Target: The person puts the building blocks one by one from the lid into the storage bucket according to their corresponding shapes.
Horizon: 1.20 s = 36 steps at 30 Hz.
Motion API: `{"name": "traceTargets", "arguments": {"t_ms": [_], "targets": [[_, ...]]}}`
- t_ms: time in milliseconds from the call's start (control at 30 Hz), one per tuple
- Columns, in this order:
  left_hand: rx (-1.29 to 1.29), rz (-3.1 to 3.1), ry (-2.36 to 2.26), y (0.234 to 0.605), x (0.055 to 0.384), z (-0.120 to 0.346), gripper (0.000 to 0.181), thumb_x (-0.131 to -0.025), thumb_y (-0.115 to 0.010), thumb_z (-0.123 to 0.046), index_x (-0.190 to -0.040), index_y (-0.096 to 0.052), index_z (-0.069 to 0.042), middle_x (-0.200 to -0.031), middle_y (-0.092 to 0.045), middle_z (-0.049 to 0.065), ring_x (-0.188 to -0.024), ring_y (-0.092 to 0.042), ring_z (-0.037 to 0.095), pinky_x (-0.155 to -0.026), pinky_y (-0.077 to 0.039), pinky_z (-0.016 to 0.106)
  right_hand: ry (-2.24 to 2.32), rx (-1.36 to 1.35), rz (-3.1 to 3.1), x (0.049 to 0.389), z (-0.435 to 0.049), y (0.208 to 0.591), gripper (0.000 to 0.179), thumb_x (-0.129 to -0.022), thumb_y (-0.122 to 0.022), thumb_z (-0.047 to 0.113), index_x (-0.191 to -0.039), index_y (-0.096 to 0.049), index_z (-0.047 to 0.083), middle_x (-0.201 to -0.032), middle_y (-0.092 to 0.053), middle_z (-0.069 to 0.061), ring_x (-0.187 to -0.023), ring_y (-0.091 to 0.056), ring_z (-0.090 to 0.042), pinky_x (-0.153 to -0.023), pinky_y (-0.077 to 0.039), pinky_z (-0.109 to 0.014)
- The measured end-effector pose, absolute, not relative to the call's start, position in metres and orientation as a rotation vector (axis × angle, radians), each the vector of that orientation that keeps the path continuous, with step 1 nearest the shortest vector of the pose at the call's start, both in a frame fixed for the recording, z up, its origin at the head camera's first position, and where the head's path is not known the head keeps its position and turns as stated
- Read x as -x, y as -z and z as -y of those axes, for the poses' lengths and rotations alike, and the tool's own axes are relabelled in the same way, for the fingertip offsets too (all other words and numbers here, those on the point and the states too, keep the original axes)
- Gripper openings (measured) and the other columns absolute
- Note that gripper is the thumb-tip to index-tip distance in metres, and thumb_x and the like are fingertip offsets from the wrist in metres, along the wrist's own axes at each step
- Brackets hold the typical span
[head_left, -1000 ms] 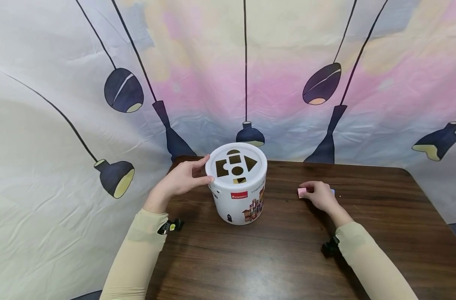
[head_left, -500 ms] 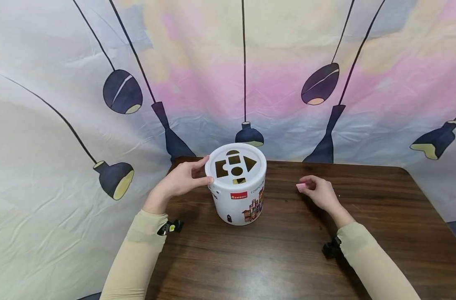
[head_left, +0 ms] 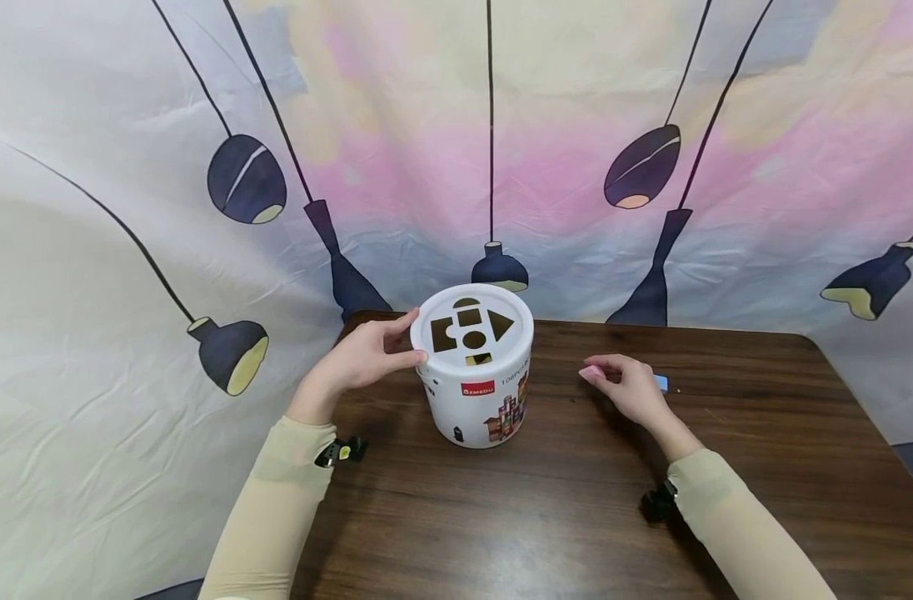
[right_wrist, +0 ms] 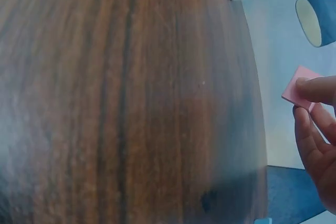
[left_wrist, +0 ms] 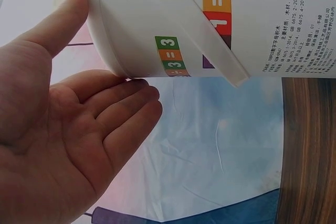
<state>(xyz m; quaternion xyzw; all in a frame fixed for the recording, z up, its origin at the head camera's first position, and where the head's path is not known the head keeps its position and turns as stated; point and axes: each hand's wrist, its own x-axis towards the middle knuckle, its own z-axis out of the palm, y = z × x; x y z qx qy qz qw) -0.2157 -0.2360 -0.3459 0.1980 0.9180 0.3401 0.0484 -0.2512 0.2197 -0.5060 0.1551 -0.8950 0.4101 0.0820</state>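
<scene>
A white bucket (head_left: pixel 477 400) stands on the table, its lid (head_left: pixel 512 350) cut with shaped holes. My left hand (head_left: pixel 361 357) rests on the left side of the lid's rim, thumb and forefinger apart. Its fingers look mostly straight against the bucket (left_wrist: pixel 157 24) in the left wrist view. My right hand (head_left: pixel 635 390), right of the bucket, pinches a pink block (head_left: pixel 592 373) between thumb and fingers. The right wrist view shows this flat-faced pink block (right_wrist: pixel 299 87) tilted in the fingertips. A small blue block (head_left: pixel 661 382) lies on the table just beyond the right hand, partly hidden.
The dark wooden table (head_left: pixel 576 500) ends at a far edge close behind the bucket. A painted cloth (head_left: pixel 411 167) with lamp drawings hangs behind it. The bucket's white handle (left_wrist: pixel 210 40) hangs down its side.
My right hand has moved slightly left and turned the pink block to a tilt; the blue block shows again behind it. My left hand and the bucket stay in place.
</scene>
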Motion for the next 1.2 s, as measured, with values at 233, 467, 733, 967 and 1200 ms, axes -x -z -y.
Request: {"name": "traceTargets", "arguments": {"t_ms": [233,467,733,967,1200], "targets": [[-0.594,-2.799,-1.03,0.344,0.216,0.235,0.087,-0.097,-0.082,-0.04,-0.166,-0.037,-0.01,-0.165,-0.043,0.011,-0.144,-0.053,0.029,-0.115,-0.046,0.05,-1.249,-0.463,2.653,0.251,-0.217,0.493,0.033,-0.103,-0.074,0.011,-0.135,-0.073,0.004,-0.124,-0.075,-0.018,-0.105,-0.075,-0.033,-0.088,-0.061,-0.05],[-0.601,-2.798,-1.035,0.344,0.216,0.235,0.087,-0.097,-0.082,-0.04,-0.166,-0.038,-0.011,-0.166,-0.043,0.012,-0.143,-0.054,0.029,-0.115,-0.047,0.049,-1.289,-0.47,2.541,0.253,-0.212,0.467,0.032,-0.1,-0.08,0.025,-0.127,-0.079,0.007,-0.116,-0.077,-0.012,-0.099,-0.077,-0.028,-0.08,-0.059,-0.023],[-0.599,-2.804,-1.023,0.344,0.216,0.235,0.087,-0.097,-0.082,-0.041,-0.166,-0.038,-0.011,-0.165,-0.044,0.012,-0.144,-0.053,0.031,-0.115,-0.046,0.051,-1.332,-0.521,2.499,0.257,-0.202,0.43,0.042,-0.1,-0.08,0.032,-0.135,-0.074,0.01,-0.122,-0.077,-0.01,-0.102,-0.074,-0.024,-0.079,-0.053,-0.012],[-0.594,-2.8,-1.023,0.345,0.217,0.235,0.088,-0.097,-0.081,-0.042,-0.166,-0.037,-0.011,-0.166,-0.043,0.012,-0.142,-0.055,0.034,-0.115,-0.046,0.051,-1.305,-0.583,2.496,0.26,-0.189,0.405,0.042,-0.1,-0.079,0.038,-0.133,-0.076,0.013,-0.122,-0.077,-0.008,-0.103,-0.074,-0.024,-0.082,-0.06,-0.026],[-0.583,-2.796,-1.032,0.344,0.215,0.235,0.088,-0.097,-0.082,-0.042,-0.166,-0.037,-0.011,-0.166,-0.043,0.012,-0.144,-0.053,0.033,-0.116,-0.046,0.051,-1.322,-0.671,2.408,0.264,-0.169,0.383,0.036,-0.102,-0.078,0.032,-0.132,-0.077,0.013,-0.121,-0.077,-0.006,-0.108,-0.074,-0.024,-0.089,-0.063,-0.046]]}}
